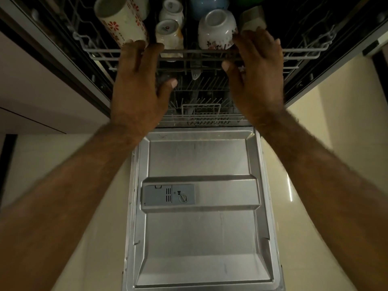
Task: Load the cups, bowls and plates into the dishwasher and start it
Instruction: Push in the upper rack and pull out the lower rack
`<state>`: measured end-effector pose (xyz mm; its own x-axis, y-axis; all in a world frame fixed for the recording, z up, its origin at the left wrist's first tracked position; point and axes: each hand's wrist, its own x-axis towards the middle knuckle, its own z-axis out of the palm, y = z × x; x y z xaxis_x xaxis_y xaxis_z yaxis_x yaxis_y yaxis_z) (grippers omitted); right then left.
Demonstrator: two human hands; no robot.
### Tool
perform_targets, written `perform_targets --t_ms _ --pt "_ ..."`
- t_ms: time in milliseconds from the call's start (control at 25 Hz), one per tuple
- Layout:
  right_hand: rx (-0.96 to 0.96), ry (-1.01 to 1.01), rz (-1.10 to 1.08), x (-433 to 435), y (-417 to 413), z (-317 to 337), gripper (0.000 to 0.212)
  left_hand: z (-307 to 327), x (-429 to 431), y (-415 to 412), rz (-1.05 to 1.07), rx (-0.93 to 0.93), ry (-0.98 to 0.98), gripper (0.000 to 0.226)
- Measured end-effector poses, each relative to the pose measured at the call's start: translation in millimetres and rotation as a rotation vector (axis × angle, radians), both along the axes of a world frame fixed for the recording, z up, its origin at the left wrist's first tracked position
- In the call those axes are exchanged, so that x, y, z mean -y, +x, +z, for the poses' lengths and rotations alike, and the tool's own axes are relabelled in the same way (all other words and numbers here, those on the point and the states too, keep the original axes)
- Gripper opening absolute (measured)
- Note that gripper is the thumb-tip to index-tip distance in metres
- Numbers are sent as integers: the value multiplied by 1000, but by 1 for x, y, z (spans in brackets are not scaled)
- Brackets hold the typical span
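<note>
Dim kitchen, upper rack (189, 51) of upturned floral cups (216, 28), both hands' (138, 85) grip curled around its front rail.

Glossy cream floor (327, 114) – pale cabinet front (42, 85)

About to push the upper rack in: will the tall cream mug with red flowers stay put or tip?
The tall cream mug with red flowers already leans at a slant, so a jolt may well rock it. It looks ceramic, so it could chip against the small white cups beside it. A slow push seems safest.
</note>
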<state>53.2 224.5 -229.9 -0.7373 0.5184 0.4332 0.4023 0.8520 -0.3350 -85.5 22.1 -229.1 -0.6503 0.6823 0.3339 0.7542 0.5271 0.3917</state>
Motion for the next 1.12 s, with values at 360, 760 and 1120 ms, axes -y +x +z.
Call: perform_targets --t_ms 360,760,1120 --pt "29 -101 53 56 45 -78 48 -85 21 57 -44 54 -15 69" --pt "263 -214 33 22 -12 -171 66 -175 -41 16 -4 110 -314 90" --pt "468 -243 66 15 -23 -182 65 -186 -63 7 -53 231 -424 51"
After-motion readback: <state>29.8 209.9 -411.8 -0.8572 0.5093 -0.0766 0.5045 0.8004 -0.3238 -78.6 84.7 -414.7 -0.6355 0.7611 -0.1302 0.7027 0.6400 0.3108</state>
